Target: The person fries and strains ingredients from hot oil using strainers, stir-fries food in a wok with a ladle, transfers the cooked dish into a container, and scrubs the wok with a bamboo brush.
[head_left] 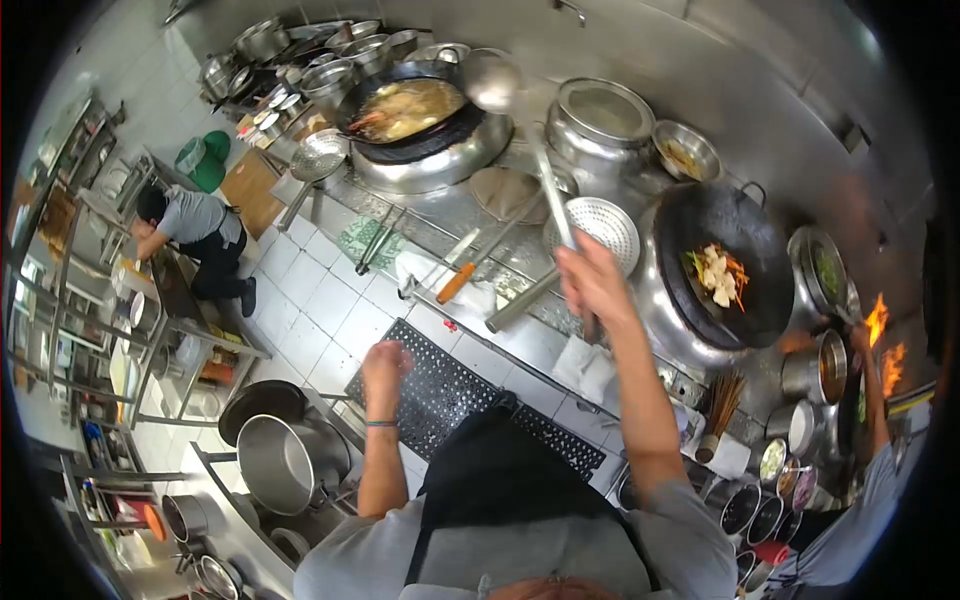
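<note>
My right hand is closed around the long metal handle of a ladle, whose blurred bowl is raised beside the wok of frothing oil at the upper left. To the right of that hand sits a black wok with pale chunks and vegetable strips in it. A round perforated strainer lies just behind my right hand. My left hand hangs over the floor mat, fingers curled in, touching nothing; whether anything small is inside does not show.
One person bends over a counter at the left. Another person's arm works near flames at the right. A large pot stands at lower left. An orange-handled tool and a skimmer lie along the stove edge.
</note>
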Action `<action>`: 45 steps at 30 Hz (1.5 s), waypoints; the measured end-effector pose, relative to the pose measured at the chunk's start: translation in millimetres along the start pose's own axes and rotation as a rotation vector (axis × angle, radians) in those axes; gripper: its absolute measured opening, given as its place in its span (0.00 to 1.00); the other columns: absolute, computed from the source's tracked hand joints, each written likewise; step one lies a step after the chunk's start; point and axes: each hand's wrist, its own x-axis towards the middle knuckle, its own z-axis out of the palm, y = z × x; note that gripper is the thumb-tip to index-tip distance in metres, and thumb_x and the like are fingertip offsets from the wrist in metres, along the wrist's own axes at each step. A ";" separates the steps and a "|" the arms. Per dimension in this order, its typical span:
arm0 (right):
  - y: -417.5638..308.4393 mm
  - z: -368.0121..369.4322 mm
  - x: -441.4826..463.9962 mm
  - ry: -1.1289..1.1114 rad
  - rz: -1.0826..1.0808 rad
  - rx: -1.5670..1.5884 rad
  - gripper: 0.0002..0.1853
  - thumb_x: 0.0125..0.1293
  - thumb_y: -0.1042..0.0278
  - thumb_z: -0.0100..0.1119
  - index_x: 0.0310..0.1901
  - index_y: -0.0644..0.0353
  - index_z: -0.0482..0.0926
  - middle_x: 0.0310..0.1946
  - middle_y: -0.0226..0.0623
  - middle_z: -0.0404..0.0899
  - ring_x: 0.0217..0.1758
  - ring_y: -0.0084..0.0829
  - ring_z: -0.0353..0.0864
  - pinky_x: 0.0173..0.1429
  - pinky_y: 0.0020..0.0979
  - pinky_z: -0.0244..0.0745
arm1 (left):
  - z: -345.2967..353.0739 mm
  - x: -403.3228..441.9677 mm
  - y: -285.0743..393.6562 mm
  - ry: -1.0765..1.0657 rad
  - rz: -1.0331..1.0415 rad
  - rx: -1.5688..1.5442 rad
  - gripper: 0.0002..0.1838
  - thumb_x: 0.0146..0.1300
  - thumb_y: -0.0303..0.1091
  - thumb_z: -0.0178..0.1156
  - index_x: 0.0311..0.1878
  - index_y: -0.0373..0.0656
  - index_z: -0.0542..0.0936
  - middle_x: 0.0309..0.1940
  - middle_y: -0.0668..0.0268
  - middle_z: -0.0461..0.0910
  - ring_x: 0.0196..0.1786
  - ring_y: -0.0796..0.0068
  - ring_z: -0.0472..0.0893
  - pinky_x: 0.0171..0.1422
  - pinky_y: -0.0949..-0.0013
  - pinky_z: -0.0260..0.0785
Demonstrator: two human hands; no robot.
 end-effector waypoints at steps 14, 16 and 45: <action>58.0 242.0 358.0 -0.136 0.083 -0.372 0.09 0.65 0.68 0.55 0.40 0.67 0.75 0.18 0.38 0.73 0.15 0.32 0.73 0.16 0.39 0.66 | -38.8 -47.9 -109.7 0.177 -0.331 -0.161 0.03 0.68 0.26 0.56 0.42 0.37 0.76 0.36 0.60 0.80 0.31 0.72 0.81 0.35 0.68 0.80; 58.9 233.5 356.9 -0.098 0.012 -0.506 0.10 0.65 0.68 0.55 0.41 0.68 0.76 0.18 0.39 0.74 0.15 0.33 0.74 0.17 0.39 0.66 | -41.8 -47.5 -120.0 0.206 -0.346 -0.111 0.02 0.68 0.28 0.56 0.40 0.40 0.75 0.34 0.61 0.81 0.31 0.70 0.82 0.31 0.67 0.79; 99.7 -244.3 -359.4 0.952 0.194 -0.401 0.16 0.71 0.76 0.58 0.58 0.69 0.74 0.40 0.31 0.79 0.39 0.15 0.73 0.40 0.19 0.71 | 403.3 -247.3 -502.3 -1.132 -1.203 0.153 0.26 0.71 0.53 0.57 0.64 0.46 0.76 0.57 0.59 0.80 0.63 0.60 0.77 0.61 0.57 0.72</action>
